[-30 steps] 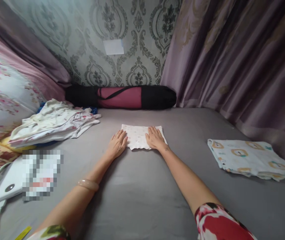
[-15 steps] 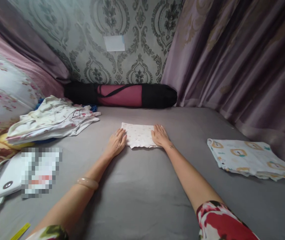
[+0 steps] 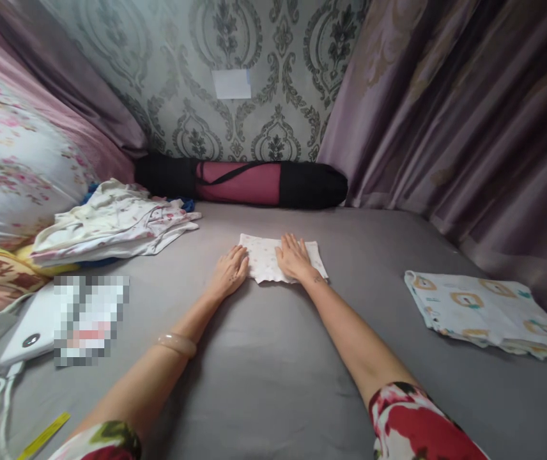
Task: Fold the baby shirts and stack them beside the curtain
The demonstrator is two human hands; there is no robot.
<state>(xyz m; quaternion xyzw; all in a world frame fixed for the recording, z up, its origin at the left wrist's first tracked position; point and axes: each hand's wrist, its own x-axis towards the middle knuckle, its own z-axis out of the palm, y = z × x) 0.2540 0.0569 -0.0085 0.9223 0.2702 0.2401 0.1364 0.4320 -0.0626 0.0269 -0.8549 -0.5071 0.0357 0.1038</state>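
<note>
Smoothing the cloth (image 3: 261, 259), I guess; right hand (image 3: 295, 260) fingers slightly spread, left hand (image 3: 230, 271) fingers closer; next probably needs edge-pinching.

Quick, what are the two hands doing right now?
Left hand: open, palm down at the left edge of the white cloth.
Right hand: open, flat on the cloth.
</note>
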